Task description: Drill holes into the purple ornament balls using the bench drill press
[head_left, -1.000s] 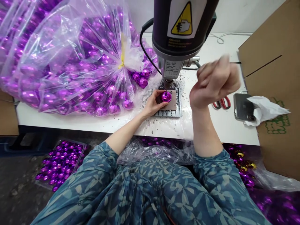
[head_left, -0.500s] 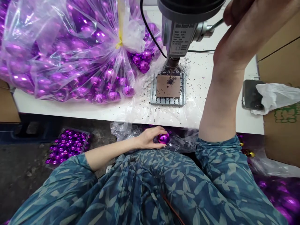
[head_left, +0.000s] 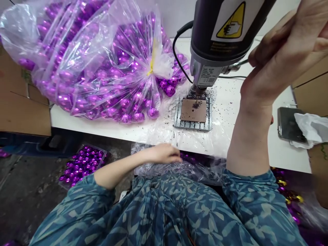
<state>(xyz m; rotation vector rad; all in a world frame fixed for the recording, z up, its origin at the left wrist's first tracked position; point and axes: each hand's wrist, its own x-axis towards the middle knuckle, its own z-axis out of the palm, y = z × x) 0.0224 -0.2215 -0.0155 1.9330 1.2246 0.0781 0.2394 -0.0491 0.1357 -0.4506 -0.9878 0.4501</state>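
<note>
My left hand (head_left: pixel 165 153) is over a clear plastic bag (head_left: pixel 184 169) at the table's front edge, back of the hand up. Its fingers are curled together and their undersides are hidden, so I cannot see what they hold. Shiny purple balls (head_left: pixel 188 156) show in the bag just past the fingertips. My right hand (head_left: pixel 279 51) is raised, closed round the lever (head_left: pixel 242 63) of a small bench drill press (head_left: pixel 220 37). Beneath the drill lies a brown board (head_left: pixel 194 110) with a small hole, on a slotted metal base (head_left: pixel 192 126). Dark shavings are scattered around it.
A large tied bag of purple faceted balls (head_left: pixel 102 75) covers the table's left side. A tub of purple balls (head_left: pixel 85 162) stands on the floor at left. A phone (head_left: pixel 290 124) and white plastic (head_left: pixel 312 126) lie at right, near cardboard boxes.
The purple ball that was between my left thumb and fingers is out of sight, and that hand has turned palm down with its fingers curled. My right hand stays on the lever. The view has shifted.
</note>
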